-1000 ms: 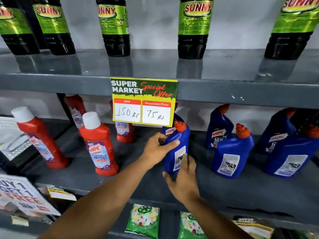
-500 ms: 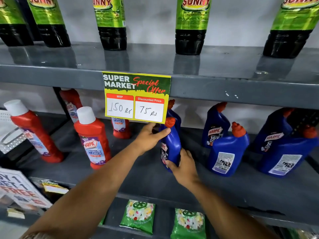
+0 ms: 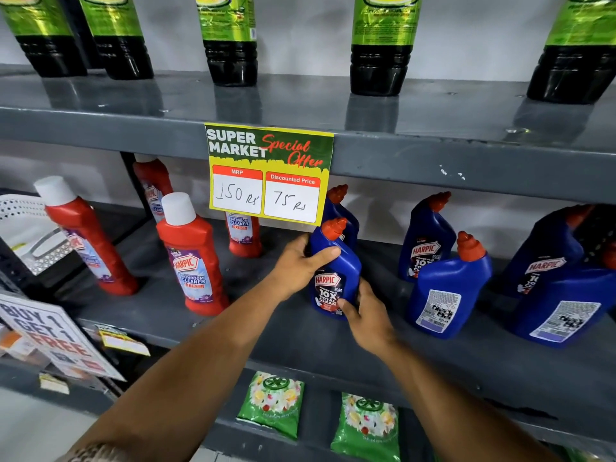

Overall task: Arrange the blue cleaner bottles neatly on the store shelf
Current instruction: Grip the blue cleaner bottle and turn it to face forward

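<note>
Grey metal store shelving is filling the view, with the middle shelf [image 3: 233,331] carrying red cleaner bottles [image 3: 193,258] on the left side and blue cleaner bottles on the right. Both hands are closing on one blue bottle [image 3: 335,275] standing near the shelf front, just below the yellow price card [image 3: 268,173]. Left hand [image 3: 300,261] is wrapping the bottle's shoulder, thumb across the front; right hand [image 3: 366,315] is cupping the base, fingers [image 3: 346,306] on the lower label. The front label is facing outward. Step in hand, as judged: squaring up this bottle. Two neighbouring blue bottles, one [image 3: 445,291] and another [image 3: 563,311] farther right, are showing back labels. Next move probably calls for releasing this bottle upright, then turning those two to face front and evening the gaps.
</note>
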Available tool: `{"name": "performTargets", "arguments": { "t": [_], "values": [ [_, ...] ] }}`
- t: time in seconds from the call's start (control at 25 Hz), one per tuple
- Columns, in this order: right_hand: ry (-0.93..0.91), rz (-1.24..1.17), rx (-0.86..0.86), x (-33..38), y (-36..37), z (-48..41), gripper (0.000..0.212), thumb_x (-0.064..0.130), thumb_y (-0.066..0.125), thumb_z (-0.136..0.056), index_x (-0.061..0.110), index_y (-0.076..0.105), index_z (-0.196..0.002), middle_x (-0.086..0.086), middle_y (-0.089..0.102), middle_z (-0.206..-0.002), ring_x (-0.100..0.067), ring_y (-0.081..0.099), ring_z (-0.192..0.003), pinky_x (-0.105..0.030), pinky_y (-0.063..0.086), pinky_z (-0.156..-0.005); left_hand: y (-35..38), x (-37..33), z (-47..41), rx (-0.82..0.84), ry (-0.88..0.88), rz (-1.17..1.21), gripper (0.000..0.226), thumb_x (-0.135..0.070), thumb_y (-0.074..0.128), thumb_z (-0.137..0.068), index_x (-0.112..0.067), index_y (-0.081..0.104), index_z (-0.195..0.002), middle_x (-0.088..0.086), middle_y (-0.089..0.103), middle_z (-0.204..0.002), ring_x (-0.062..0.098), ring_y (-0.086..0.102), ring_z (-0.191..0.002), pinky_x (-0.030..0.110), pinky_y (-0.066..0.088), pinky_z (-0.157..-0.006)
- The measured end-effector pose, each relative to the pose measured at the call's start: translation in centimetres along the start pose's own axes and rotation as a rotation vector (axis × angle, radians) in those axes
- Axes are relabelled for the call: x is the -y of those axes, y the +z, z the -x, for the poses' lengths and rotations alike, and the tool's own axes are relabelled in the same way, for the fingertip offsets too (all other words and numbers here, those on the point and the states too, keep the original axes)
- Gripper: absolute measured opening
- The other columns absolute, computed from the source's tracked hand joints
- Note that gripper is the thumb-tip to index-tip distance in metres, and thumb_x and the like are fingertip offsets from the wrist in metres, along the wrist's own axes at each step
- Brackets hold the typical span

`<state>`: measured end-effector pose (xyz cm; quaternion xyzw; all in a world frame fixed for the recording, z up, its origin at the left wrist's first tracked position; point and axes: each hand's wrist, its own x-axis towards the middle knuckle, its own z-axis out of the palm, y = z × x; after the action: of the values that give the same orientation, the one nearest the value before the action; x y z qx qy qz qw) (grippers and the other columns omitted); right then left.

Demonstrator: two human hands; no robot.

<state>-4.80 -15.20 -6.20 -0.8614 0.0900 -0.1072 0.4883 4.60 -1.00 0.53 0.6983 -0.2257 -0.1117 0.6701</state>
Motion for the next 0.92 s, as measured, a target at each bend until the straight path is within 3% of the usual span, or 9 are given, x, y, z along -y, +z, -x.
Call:
{"name": "performTargets", "arguments": {
  "t": [0.28, 0.52, 0.76, 0.92],
  "values": [
    [0.010, -0.013, 0.026, -0.6, 0.1, 0.2, 0.056, 0.021, 0.061, -0.090, 0.020, 0.037, -0.141, -0.002, 0.060, -0.127, -0.018, 0.057, -0.116, -0.036, 0.046, -0.099, 0.9, 0.2, 0.8, -0.053, -0.029, 0.120, 0.031, -0.024, 0.070, -0.082, -0.009, 0.063, -0.109, 0.008, 0.073, -0.098, 0.018, 0.072, -0.087, 0.028, 0.058, -0.076],
    [0.047, 0.050, 0.091, -0.9, -0.2, 0.5, 0.053, 0.020, 0.061, -0.089, 0.019, 0.039, -0.137, -0.003, 0.063, -0.125, -0.018, 0.060, -0.114, -0.031, 0.047, -0.094, 0.9, 0.0, 1.4, -0.068, -0.047, 0.129, 0.033, -0.026, 0.070, -0.081, -0.009, 0.063, -0.108, 0.008, 0.074, -0.098, 0.019, 0.072, -0.088, 0.031, 0.058, -0.078],
    [0.039, 0.033, 0.122, -0.3, -0.2, 1.4, 0.048, 0.019, 0.059, -0.090, 0.019, 0.040, -0.135, -0.002, 0.062, -0.124, -0.019, 0.058, -0.114, -0.028, 0.043, -0.090, 0.8, -0.2, 2.6, -0.072, -0.041, 0.158, 0.019, -0.021, 0.069, -0.082, -0.013, 0.065, -0.100, 0.004, 0.074, -0.091, 0.018, 0.072, -0.083, 0.029, 0.058, -0.074],
    [0.017, 0.018, 0.135, -0.3, 0.0, 2.7, 0.047, 0.020, 0.059, -0.090, 0.020, 0.041, -0.133, 0.000, 0.061, -0.126, -0.018, 0.057, -0.116, -0.030, 0.045, -0.093, 0.6, -0.2, 4.0, -0.071, -0.007, 0.160, 0.029, -0.024, 0.069, -0.080, -0.008, 0.065, -0.103, 0.005, 0.075, -0.090, 0.021, 0.072, -0.083, 0.030, 0.059, -0.074]
  ]
}}
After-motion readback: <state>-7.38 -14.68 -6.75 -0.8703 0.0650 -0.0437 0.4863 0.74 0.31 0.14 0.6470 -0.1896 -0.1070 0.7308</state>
